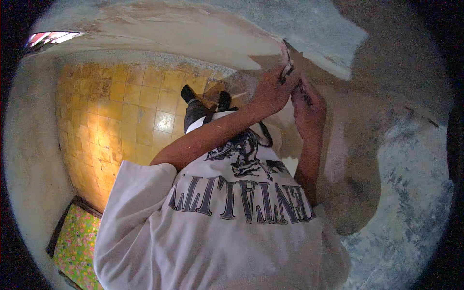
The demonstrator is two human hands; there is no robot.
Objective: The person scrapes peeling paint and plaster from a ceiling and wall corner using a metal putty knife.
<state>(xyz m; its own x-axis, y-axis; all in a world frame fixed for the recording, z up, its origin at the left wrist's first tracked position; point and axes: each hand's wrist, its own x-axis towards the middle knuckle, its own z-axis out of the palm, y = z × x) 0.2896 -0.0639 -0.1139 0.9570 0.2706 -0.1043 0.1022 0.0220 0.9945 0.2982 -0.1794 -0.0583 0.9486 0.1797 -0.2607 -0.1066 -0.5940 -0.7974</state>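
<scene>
Grey plaster wall, upper right of frame: left hand gripping thin tool, right hand closing beside it; likely scraping, needing steady pressure.

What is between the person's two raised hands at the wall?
In the head view, a thin dark tool sits between the left hand and the right hand, both held close together against the plastered wall.

Thin dark-handled tool, pale blade end up, tilted slightly, held against wall. Gripped at lower end in left hand; right hand just beside. Blade type not discernible.
</scene>
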